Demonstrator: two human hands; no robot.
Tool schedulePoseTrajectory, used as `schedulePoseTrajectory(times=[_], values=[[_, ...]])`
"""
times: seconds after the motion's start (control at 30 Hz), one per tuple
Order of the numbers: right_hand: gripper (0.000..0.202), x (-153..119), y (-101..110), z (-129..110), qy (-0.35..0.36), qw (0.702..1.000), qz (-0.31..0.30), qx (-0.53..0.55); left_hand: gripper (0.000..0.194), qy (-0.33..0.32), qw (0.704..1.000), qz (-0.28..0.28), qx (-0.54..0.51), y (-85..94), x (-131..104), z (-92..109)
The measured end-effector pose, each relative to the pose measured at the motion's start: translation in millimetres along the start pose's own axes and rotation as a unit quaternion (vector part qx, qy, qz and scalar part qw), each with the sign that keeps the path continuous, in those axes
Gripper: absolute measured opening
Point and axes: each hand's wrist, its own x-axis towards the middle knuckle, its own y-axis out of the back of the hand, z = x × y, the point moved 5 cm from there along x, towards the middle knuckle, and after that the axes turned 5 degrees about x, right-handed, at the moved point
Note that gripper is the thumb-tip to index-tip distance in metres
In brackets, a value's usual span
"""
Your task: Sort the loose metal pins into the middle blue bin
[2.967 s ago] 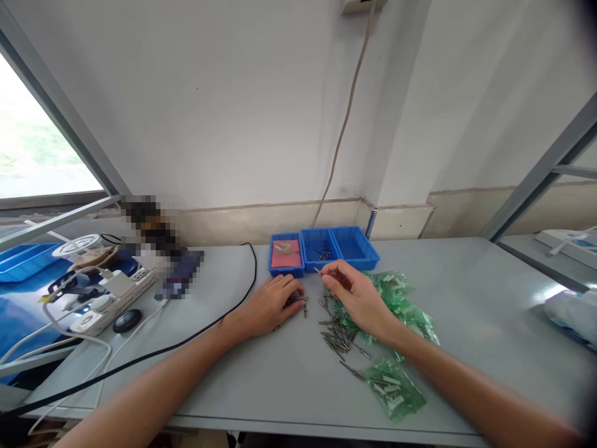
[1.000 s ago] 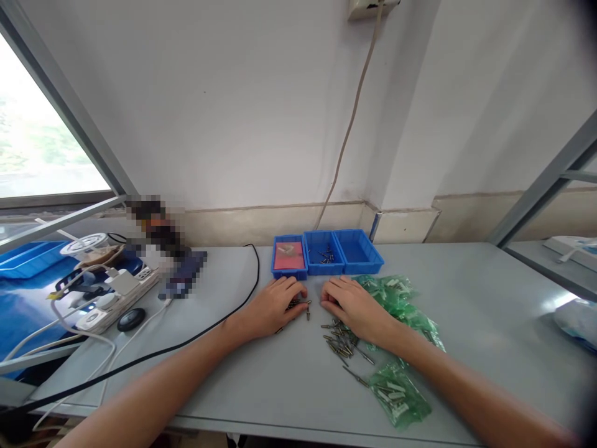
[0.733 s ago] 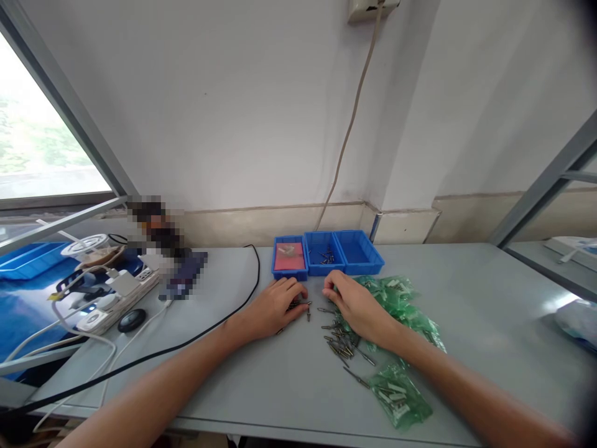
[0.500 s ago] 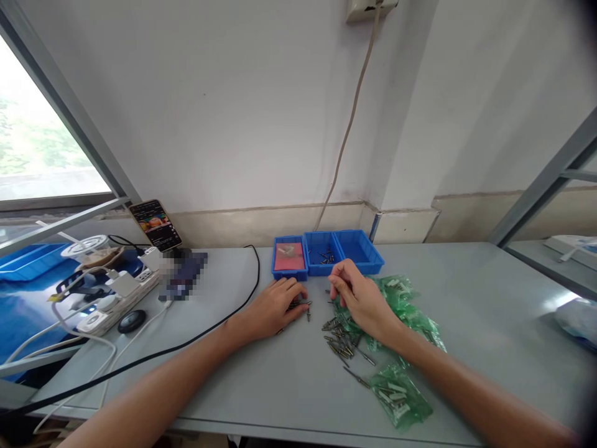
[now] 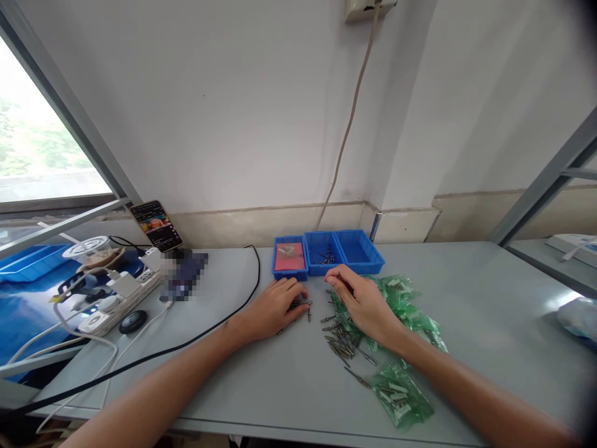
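My left hand (image 5: pixel 278 307) rests on the grey table, curled around a few small metal pins (image 5: pixel 301 304) that poke out between thumb and fingers. One more pin (image 5: pixel 309 316) lies just beyond the thumb. To the right, my right hand (image 5: pixel 361 302) hovers with thumb and fingertips pinched together; whatever they hold, if anything, is too small to see. Below it spreads a loose pile of pointed metal pins (image 5: pixel 342 343). Green plastic bags (image 5: pixel 405 302) lie beneath and behind the right wrist. Nearer the front edge, another green bag (image 5: pixel 403 398) contains several metal parts.
Blue bins stand by the wall: one with a pink sheet (image 5: pixel 289 259), one with several pins (image 5: pixel 321 242), one (image 5: pixel 359 249) at right. A black cable (image 5: pixel 205 335) crosses the table. At left are a phone (image 5: pixel 156 224), a power strip (image 5: pixel 119 305) and a black round object (image 5: pixel 133 322).
My right hand has shifted slightly left and down, its pinched fingertips now nearer my left hand. The left hand stays in place.
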Motion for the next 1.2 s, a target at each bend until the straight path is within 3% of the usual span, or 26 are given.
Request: schedulePoseTrajectory(times=[0.33,0.63,0.97,1.2], values=[[0.035,-1,1,2,0.027,0.998,0.031,0.047,0.018,-0.004,1.000,-0.002,0.002,0.3,0,1],[0.030,-1,4,-14,0.090,0.994,0.036,-0.042,0.018,-0.002,1.000,-0.001,0.000,0.0,0,0],[0.016,-3,5,-12,0.074,0.995,0.059,-0.038,0.019,-0.002,1.000,-0.003,0.002,0.3,0,0],[0.012,-1,4,-8,0.029,0.998,0.044,0.036,0.020,-0.001,1.000,0.000,0.000,0.7,0,1]])
